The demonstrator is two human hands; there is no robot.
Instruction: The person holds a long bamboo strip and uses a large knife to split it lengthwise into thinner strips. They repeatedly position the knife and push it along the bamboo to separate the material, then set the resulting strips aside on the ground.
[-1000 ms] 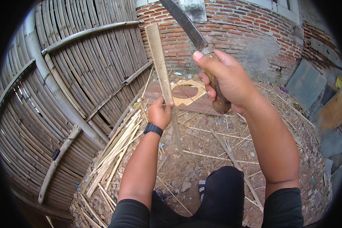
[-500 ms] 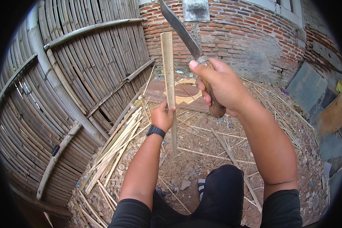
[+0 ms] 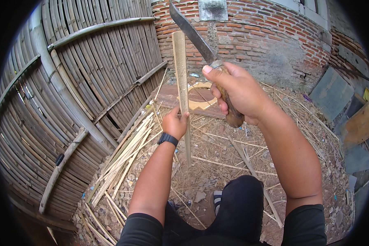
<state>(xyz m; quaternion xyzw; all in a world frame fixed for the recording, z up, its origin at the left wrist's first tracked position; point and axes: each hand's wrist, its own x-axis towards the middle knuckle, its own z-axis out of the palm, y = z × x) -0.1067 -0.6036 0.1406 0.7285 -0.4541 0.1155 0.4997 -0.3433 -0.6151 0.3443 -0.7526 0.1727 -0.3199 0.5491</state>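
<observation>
My left hand (image 3: 175,124) is closed around the middle of a long bamboo strip (image 3: 181,69), which stands nearly upright in front of me. Its lower end reaches down toward the littered ground. In my right hand (image 3: 238,88) is a machete (image 3: 196,39) with a dark blade and a worn wooden handle, gripped with the thumb along the top. The blade slants up and to the left, its tip above the strip's top end. Between blade and strip a gap appears.
A heap of split bamboo strips (image 3: 129,151) lies at the left by a bamboo slat wall (image 3: 86,78). Beyond my hands a brown board (image 3: 168,98) carries a pale ring-shaped piece (image 3: 201,105). A brick wall (image 3: 258,45) closes the back; grey sheets (image 3: 330,94) lean at the right.
Hardly anything differs. The machete and the top of the bamboo strip have shifted very slightly to the left; both hands keep their grips.
</observation>
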